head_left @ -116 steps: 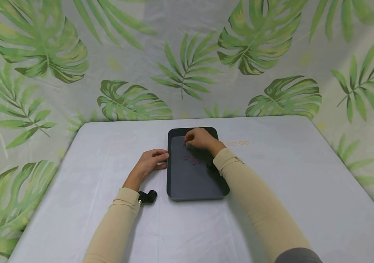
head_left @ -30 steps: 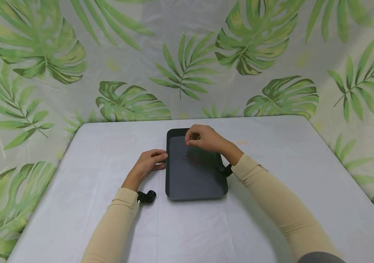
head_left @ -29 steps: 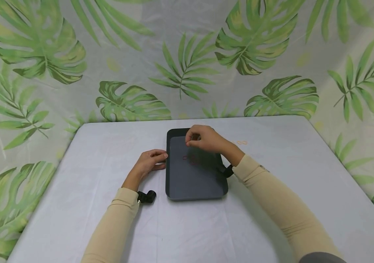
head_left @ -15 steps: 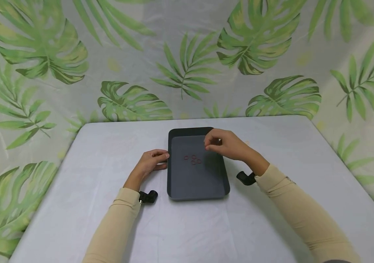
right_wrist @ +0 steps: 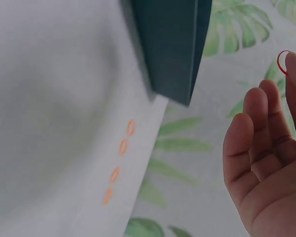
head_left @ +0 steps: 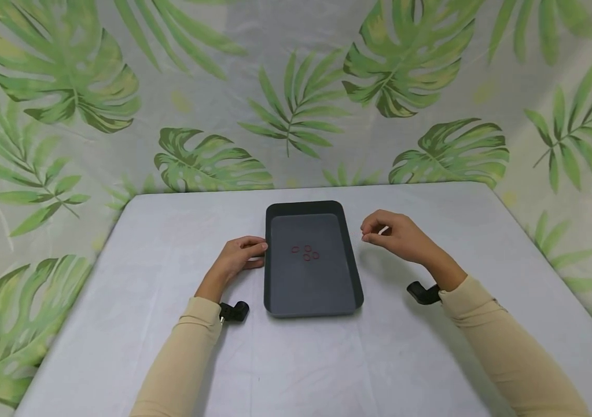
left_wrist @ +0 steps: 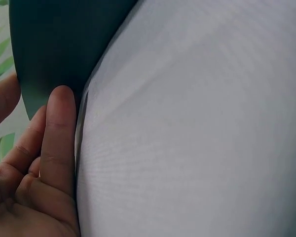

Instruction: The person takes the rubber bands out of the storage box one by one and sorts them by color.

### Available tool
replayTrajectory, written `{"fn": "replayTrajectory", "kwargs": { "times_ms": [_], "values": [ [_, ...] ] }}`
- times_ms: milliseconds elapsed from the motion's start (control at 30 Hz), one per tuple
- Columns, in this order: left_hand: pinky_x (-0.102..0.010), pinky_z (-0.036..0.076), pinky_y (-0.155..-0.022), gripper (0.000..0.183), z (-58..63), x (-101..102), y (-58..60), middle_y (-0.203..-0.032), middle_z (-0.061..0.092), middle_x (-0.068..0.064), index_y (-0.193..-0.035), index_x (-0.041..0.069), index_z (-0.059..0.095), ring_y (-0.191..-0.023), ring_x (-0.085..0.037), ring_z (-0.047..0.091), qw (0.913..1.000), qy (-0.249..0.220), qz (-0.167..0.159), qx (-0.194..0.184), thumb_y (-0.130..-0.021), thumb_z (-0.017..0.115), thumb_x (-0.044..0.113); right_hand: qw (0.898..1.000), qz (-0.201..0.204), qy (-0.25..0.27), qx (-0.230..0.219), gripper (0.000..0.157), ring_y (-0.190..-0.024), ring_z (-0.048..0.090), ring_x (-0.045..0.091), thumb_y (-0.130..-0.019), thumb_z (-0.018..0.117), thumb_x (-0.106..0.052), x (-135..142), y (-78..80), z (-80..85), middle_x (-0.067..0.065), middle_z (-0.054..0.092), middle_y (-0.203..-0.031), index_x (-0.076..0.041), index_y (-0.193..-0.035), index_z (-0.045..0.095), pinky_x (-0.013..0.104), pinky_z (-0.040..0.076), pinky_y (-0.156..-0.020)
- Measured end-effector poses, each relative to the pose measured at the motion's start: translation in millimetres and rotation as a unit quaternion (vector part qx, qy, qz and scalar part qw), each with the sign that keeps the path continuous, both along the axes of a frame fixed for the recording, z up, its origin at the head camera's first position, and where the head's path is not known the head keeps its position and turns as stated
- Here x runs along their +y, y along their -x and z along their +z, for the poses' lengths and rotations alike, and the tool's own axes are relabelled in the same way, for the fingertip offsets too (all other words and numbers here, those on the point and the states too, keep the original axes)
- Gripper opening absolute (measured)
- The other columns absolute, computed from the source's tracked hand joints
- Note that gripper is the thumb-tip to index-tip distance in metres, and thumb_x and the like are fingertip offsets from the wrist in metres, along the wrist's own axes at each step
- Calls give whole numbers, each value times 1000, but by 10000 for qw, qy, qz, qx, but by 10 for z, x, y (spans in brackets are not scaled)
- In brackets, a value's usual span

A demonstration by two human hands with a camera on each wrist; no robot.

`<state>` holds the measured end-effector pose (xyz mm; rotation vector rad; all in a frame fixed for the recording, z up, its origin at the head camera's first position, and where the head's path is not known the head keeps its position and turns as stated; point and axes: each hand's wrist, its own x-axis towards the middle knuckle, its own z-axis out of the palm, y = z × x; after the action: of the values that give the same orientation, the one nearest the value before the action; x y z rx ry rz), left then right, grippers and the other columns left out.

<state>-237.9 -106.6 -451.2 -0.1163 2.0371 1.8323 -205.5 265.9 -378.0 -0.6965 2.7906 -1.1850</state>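
Note:
My right hand (head_left: pixel 394 236) is raised over the cloth just right of the tray. Between its thumb and a fingertip it pinches a thin red rubber band (right_wrist: pixel 279 63), which shows plainly in the right wrist view. Several more red rubber bands (head_left: pixel 307 257) lie loosely grouped near the middle of the dark grey tray (head_left: pixel 316 295). At the tray's left side, my left hand (head_left: pixel 235 256) rests on the table with relaxed fingers. In the left wrist view its fingertips (left_wrist: pixel 60 101) touch the tray's outer wall (left_wrist: pixel 54 44).
Several orange rubber bands (right_wrist: pixel 123 147) lie in a row beyond the right hand, which hides them in the head view. A white cloth (head_left: pixel 171 220) covers the table. A leaf-patterned curtain (head_left: pixel 296 87) hangs behind it.
My right hand has moved from the tray's back left part out past its right rim, carrying a red rubber band that lay there. The left hand and the tray have stayed put.

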Motion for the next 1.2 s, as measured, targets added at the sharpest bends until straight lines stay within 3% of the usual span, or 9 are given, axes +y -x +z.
{"fn": "replayTrajectory", "kwargs": {
  "times_ms": [333,567,800,1200],
  "values": [
    [-24,62,-84,40,-11,-7,6,-127,59,-12,-132,0,60,-88,-5,67,9999,48,-48,84,-96,66,19,9989,-439,-153,-38,7,-86,59,2,-96,67,-20,277,-32,-134,4,66,-103,-12,-98,67,22,55,-75],
    [-24,63,-83,40,-12,-9,4,-125,60,-11,-132,0,60,-89,-5,66,10000,34,20,66,-96,65,18,9967,-667,-457,-111,8,-89,61,12,-96,67,-19,313,106,-252,8,67,-106,-11,-98,68,25,53,-74],
    [-24,63,-83,41,10,3,-6,-125,60,-11,-133,0,60,-91,-5,66,10000,40,-3,38,-96,66,18,9969,-570,-482,-245,8,-94,65,26,-95,67,-16,261,198,-278,13,67,-107,-9,-98,68,30,53,-72],
    [-25,63,-83,41,-8,-7,-3,-124,61,-10,-132,0,60,-90,-5,66,9999,52,-40,82,-96,66,18,9947,-482,-810,-405,6,-85,63,20,-92,70,-13,4,449,-376,13,69,-102,-8,-95,71,27,48,-69]
  ]
}}
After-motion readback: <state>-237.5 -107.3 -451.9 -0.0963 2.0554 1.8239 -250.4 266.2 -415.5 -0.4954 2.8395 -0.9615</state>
